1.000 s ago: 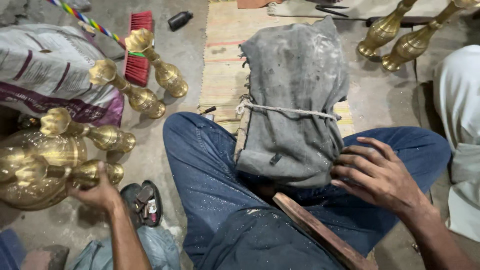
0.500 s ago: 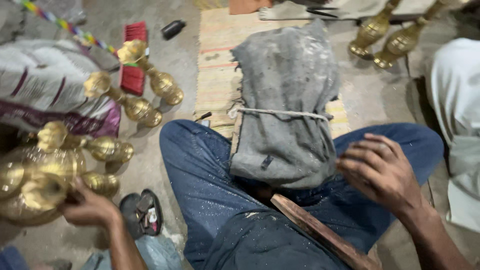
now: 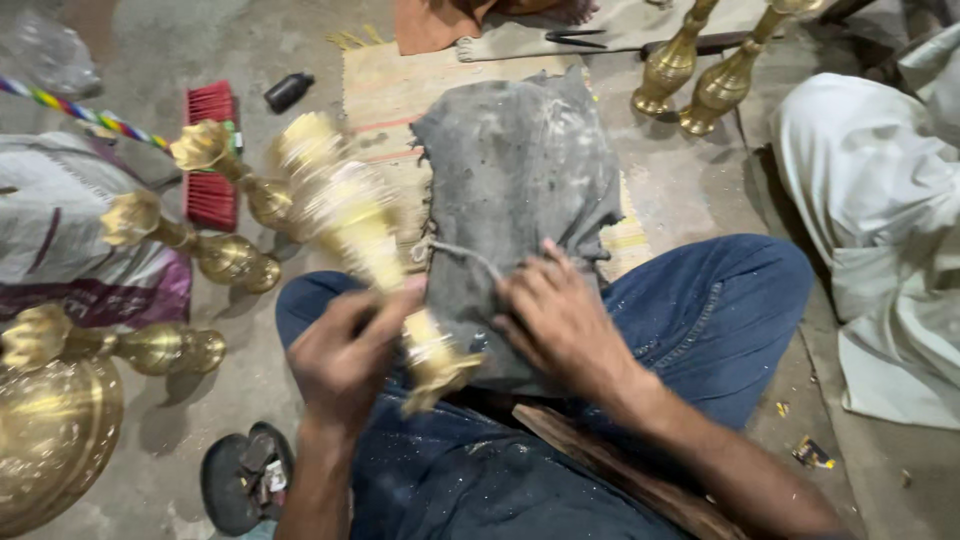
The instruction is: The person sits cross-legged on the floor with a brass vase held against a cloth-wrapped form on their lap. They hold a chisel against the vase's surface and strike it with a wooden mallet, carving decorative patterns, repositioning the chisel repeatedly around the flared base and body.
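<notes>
Brass, in the form of a long turned spindle-shaped piece (image 3: 370, 250), is held in the left hand (image 3: 345, 360), gripped about its lower shaft; the piece is blurred and slants from near the lap up toward the far left. The right hand (image 3: 560, 320) is laid flat, fingers spread, on a dusty grey cloth pad bound with cord (image 3: 515, 190), which is draped over the knee in blue denim trousers (image 3: 700, 310); nothing is closed in that hand. By judgement, the step in hand is the bringing of the brass piece to the padded knee, and a steady seating on the cloth would be called for next.

Similar brass spindles (image 3: 215, 250) are laid on the concrete floor (image 3: 690, 190) at left, beside a red-bristled brush (image 3: 212, 150). Two upright brass pieces (image 3: 700, 70) stand at far right. A large rounded brass vessel (image 3: 50, 440) is seen at near left; its contents cannot be told.
</notes>
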